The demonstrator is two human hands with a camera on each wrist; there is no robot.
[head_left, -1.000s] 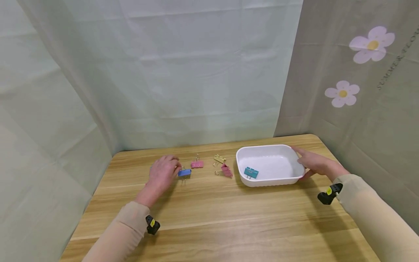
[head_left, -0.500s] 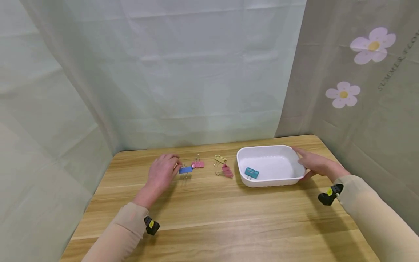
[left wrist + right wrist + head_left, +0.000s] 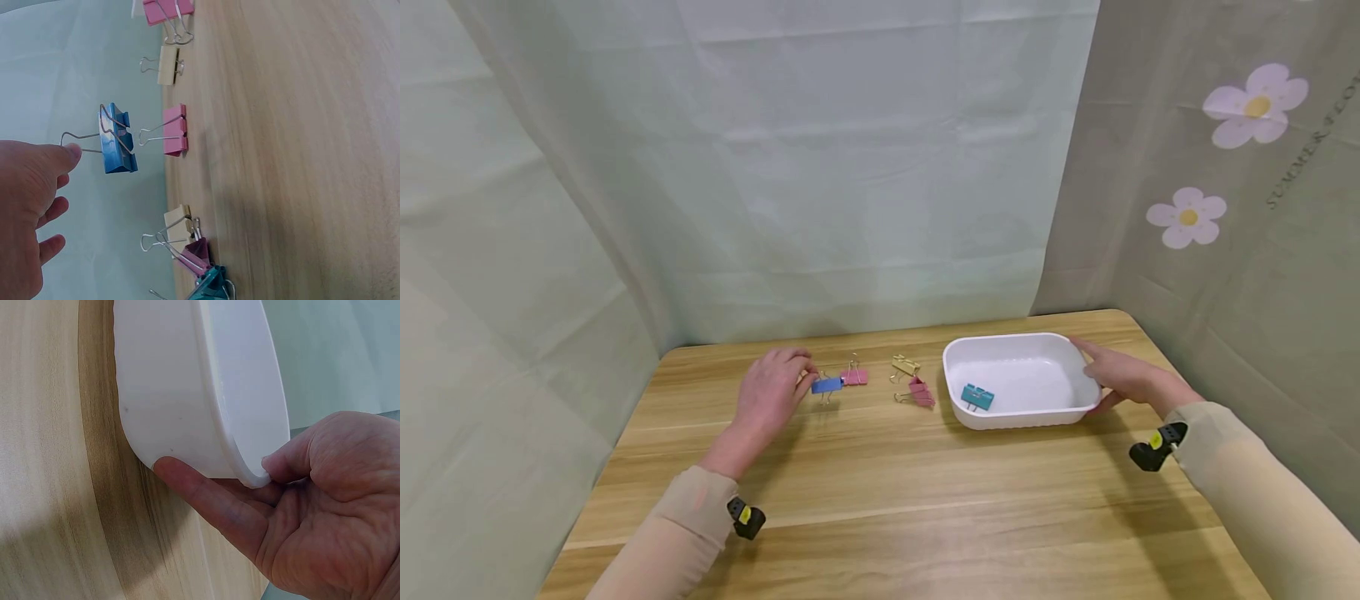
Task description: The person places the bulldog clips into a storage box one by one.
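Observation:
My left hand (image 3: 775, 387) pinches a wire handle of a blue binder clip (image 3: 827, 385) between thumb and finger. In the left wrist view the blue clip (image 3: 117, 142) appears raised off the table. Just right of it is a pink binder clip (image 3: 854, 377). Farther right lie a yellow binder clip (image 3: 906, 365) and a darker pink one (image 3: 921, 392). My right hand (image 3: 1123, 375) grips the right end of a white dish (image 3: 1022, 419), thumb over the rim (image 3: 247, 472) and fingers along the outer wall. A teal binder clip (image 3: 977, 397) lies inside the dish.
In the left wrist view, another yellow clip (image 3: 177, 225), a purple-pink clip (image 3: 195, 253) and a teal clip (image 3: 211, 284) cluster together, unseen in the head view. Pale cloth (image 3: 850, 167) hangs around the wooden table (image 3: 880, 500) at the back and sides.
My left hand has moved slightly away from me, carrying the blue binder clip up nearer to the pink one. The right hand and the dish stay put.

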